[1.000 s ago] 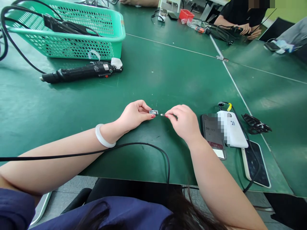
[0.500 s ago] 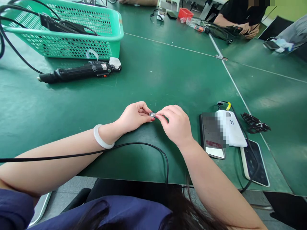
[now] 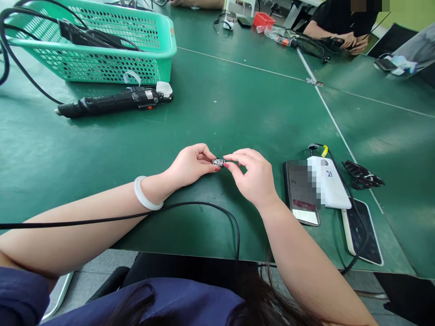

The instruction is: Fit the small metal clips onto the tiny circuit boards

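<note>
A small black-and-silver part [image 3: 218, 162], too small for me to name its kind, is held above the green table [image 3: 217, 117]. My left hand [image 3: 192, 165] pinches its left end between thumb and fingers. From the other side my right hand [image 3: 253, 174] grips the right end with thumb and index fingertip, the other fingers loosely curved. A white bracelet [image 3: 146, 194] circles my left wrist. In front of my forearm a black cable [image 3: 190, 203] arcs over to the table's near edge.
At upper left a green basket [image 3: 112, 63] holds black devices and cords. A black electric screwdriver [image 3: 112, 103] lies before it. To the right are a dark phone [image 3: 301, 181], a white power bank [image 3: 329, 185], another phone [image 3: 365, 231] and a coiled cord [image 3: 363, 174]. A co-worker's hands [image 3: 353, 43] are far right.
My right hand has shifted slightly right and its fingers have spread a little, so more of the small part shows. My left hand keeps its pinch.
</note>
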`<state>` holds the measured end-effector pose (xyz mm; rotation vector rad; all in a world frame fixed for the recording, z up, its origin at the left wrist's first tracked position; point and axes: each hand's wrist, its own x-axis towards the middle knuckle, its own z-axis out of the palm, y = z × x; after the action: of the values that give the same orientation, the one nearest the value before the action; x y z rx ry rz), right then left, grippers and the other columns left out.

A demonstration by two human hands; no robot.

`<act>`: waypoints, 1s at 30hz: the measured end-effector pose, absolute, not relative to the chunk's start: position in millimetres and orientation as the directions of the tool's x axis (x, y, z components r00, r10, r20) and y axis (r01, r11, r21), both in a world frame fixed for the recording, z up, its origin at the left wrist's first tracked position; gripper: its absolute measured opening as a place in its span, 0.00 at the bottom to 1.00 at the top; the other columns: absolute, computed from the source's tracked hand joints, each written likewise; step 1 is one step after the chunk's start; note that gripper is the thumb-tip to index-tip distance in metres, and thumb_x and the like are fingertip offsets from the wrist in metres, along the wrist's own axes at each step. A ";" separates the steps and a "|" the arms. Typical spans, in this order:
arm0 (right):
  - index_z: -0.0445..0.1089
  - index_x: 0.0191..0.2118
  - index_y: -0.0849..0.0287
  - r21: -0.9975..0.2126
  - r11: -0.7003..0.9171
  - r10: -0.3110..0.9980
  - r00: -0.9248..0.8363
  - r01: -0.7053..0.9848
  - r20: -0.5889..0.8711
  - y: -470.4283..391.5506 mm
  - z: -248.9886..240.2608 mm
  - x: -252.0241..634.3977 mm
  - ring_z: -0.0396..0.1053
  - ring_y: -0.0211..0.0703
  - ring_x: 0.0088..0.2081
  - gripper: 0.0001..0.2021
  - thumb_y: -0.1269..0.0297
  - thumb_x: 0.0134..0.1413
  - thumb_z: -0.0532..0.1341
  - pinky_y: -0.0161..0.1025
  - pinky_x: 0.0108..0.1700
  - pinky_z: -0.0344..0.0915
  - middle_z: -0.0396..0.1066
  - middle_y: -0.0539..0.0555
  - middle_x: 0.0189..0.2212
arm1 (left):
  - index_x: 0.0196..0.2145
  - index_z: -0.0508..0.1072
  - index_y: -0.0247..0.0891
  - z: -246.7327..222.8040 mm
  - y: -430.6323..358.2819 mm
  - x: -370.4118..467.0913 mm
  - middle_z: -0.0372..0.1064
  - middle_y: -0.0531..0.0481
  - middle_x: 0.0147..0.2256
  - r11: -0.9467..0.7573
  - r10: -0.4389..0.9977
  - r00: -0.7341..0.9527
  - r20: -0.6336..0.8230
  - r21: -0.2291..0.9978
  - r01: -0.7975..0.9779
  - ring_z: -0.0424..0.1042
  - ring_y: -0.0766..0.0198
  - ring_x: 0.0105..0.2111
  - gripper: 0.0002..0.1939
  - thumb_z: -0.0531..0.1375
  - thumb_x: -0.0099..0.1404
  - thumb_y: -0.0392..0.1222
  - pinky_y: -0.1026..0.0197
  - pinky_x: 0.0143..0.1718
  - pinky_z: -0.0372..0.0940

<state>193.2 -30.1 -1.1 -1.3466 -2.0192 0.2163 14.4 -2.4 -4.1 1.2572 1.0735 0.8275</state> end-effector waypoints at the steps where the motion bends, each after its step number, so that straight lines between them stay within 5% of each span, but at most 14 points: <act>1: 0.75 0.39 0.55 -0.503 0.436 0.876 -0.222 0.747 0.429 -30.0 -1.7 194.4 0.69 0.43 0.38 0.08 0.63 0.55 0.60 0.42 0.39 0.66 0.73 0.53 0.37 | 0.26 0.65 0.36 -3.9 -2.4 14.4 0.76 0.47 0.30 0.154 0.935 0.312 -0.171 0.985 0.077 0.76 0.61 0.33 0.14 0.69 0.47 0.38 0.58 0.36 0.67; 14: 0.75 0.37 0.56 -0.550 0.419 0.900 -0.248 0.723 0.358 -23.7 -7.9 194.4 0.69 0.43 0.37 0.06 0.65 0.52 0.62 0.41 0.39 0.67 0.74 0.52 0.35 | 0.29 0.66 0.35 -6.1 -1.0 13.0 0.76 0.45 0.33 0.133 0.927 0.336 -0.168 0.983 0.125 0.76 0.60 0.35 0.13 0.67 0.50 0.37 0.56 0.40 0.68; 20: 0.75 0.36 0.55 -0.494 0.383 0.893 -0.174 0.780 0.416 -14.5 -14.7 198.5 0.68 0.44 0.37 0.06 0.67 0.52 0.62 0.43 0.38 0.66 0.73 0.53 0.35 | 0.48 0.63 0.38 -9.5 1.0 12.0 0.73 0.43 0.43 0.144 0.920 0.361 -0.154 0.988 0.053 0.75 0.60 0.40 0.30 0.67 0.49 0.32 0.53 0.46 0.68; 30: 0.74 0.39 0.55 -0.481 0.349 0.861 -0.073 0.805 0.504 -7.2 -20.9 199.6 0.68 0.45 0.38 0.08 0.66 0.54 0.60 0.44 0.41 0.66 0.73 0.54 0.37 | 0.53 0.62 0.37 -10.0 0.1 12.8 0.66 0.38 0.51 0.163 0.927 0.339 -0.162 0.986 0.025 0.73 0.57 0.44 0.34 0.67 0.49 0.31 0.51 0.47 0.68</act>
<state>199.6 -7.2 -20.9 -1.4581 -1.8731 0.0965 12.8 0.1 -10.0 1.2295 1.0231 0.8371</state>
